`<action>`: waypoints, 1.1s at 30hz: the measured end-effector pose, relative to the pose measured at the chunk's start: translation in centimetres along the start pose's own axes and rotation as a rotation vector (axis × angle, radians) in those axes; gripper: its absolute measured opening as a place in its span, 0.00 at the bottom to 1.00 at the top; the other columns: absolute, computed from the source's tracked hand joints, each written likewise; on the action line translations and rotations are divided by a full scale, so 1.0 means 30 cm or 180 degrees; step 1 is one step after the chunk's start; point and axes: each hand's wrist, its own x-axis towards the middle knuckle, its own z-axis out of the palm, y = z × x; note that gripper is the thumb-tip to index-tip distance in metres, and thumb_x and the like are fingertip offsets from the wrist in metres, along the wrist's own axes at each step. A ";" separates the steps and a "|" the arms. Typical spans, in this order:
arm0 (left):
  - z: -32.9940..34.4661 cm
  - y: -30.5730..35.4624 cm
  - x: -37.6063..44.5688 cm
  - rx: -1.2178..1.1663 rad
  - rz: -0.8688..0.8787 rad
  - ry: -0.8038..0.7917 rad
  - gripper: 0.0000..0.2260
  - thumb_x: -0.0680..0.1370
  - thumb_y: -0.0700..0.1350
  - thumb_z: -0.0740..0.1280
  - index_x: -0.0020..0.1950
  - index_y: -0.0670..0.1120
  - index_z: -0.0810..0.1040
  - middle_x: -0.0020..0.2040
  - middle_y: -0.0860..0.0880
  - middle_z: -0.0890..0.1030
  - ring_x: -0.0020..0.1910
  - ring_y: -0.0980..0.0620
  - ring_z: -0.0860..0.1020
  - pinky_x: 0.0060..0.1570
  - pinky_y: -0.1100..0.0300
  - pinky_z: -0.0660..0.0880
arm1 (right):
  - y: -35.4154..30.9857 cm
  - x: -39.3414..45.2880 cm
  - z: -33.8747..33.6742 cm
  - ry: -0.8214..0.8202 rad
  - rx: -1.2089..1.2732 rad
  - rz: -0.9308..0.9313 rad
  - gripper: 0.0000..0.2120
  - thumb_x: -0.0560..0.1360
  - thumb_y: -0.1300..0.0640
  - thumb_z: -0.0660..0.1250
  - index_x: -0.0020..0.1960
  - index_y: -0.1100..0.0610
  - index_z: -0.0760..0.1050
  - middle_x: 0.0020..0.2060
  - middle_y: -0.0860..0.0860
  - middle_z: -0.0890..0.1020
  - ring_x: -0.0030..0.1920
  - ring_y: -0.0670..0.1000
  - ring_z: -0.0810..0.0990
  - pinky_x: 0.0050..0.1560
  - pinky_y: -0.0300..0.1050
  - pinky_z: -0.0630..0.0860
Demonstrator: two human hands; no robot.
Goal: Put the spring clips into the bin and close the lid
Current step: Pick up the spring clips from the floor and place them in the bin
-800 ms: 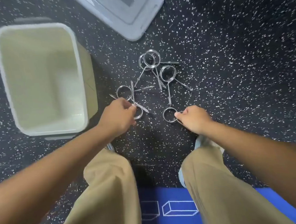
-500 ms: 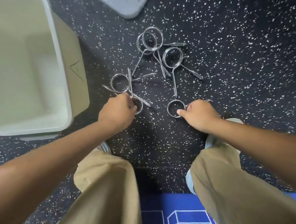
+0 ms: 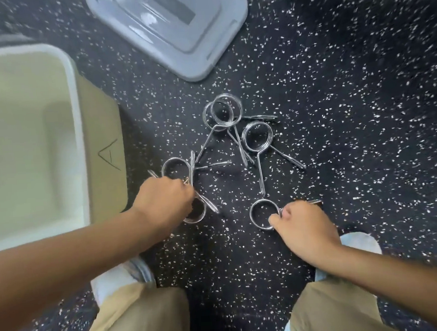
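Right of the bin [image 3: 77,128], the left hand [image 3: 163,202] is gripping two crossed clips [image 3: 188,190] and the right hand [image 3: 303,226] is pinching one clip [image 3: 264,215]; interlocked handles risk snagging and dropping

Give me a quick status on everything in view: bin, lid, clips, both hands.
Bin: open, looks empty inside.
Lid: off, lying flat on the floor beyond the clips.
Loose clips: three in a pile on the floor, untouched.
Left hand: closed on a pair of overlapping clips.
Right hand: grip closed on a single clip, ring showing.
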 end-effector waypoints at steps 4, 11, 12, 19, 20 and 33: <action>-0.018 -0.032 -0.040 0.0194 0.0232 0.0104 0.09 0.79 0.47 0.58 0.39 0.48 0.69 0.29 0.52 0.69 0.31 0.47 0.72 0.26 0.58 0.62 | 0.024 -0.015 -0.020 0.0032 0.0052 -0.0187 0.20 0.70 0.52 0.66 0.27 0.56 0.59 0.22 0.49 0.64 0.27 0.53 0.63 0.29 0.46 0.64; -0.059 -0.086 -0.131 -0.0019 0.0553 0.0622 0.13 0.75 0.50 0.63 0.33 0.46 0.72 0.26 0.50 0.75 0.22 0.48 0.71 0.23 0.59 0.69 | 0.043 -0.086 -0.081 0.0082 0.0238 -0.0552 0.22 0.70 0.52 0.68 0.25 0.56 0.59 0.20 0.49 0.65 0.26 0.49 0.63 0.29 0.47 0.66; -0.067 -0.088 -0.144 -0.0043 0.0579 0.0716 0.13 0.74 0.50 0.64 0.31 0.46 0.71 0.24 0.49 0.74 0.20 0.48 0.69 0.21 0.60 0.66 | 0.037 -0.095 -0.094 0.0087 0.0247 -0.0610 0.23 0.70 0.52 0.68 0.25 0.56 0.59 0.20 0.49 0.64 0.25 0.49 0.62 0.29 0.47 0.66; -0.146 -0.113 -0.215 -0.0135 0.0472 0.0956 0.12 0.77 0.52 0.59 0.38 0.47 0.73 0.31 0.48 0.78 0.28 0.48 0.75 0.28 0.58 0.70 | -0.109 -0.150 -0.213 0.0396 0.0372 -0.1106 0.24 0.74 0.52 0.68 0.26 0.60 0.62 0.19 0.49 0.66 0.24 0.47 0.64 0.32 0.52 0.72; -0.152 -0.122 -0.233 -0.0132 0.0453 0.1089 0.12 0.77 0.51 0.59 0.37 0.47 0.73 0.30 0.48 0.78 0.27 0.48 0.74 0.26 0.58 0.70 | -0.139 -0.159 -0.227 0.0468 0.0391 -0.1206 0.24 0.75 0.52 0.68 0.27 0.62 0.63 0.19 0.51 0.66 0.24 0.47 0.64 0.32 0.53 0.72; -0.238 -0.446 -0.478 0.0001 -0.0102 0.1820 0.07 0.77 0.48 0.62 0.41 0.48 0.70 0.31 0.50 0.72 0.26 0.45 0.72 0.23 0.57 0.65 | -0.401 -0.213 -0.331 0.0631 0.0864 -0.1557 0.26 0.80 0.52 0.66 0.26 0.63 0.78 0.17 0.50 0.69 0.18 0.44 0.62 0.23 0.36 0.62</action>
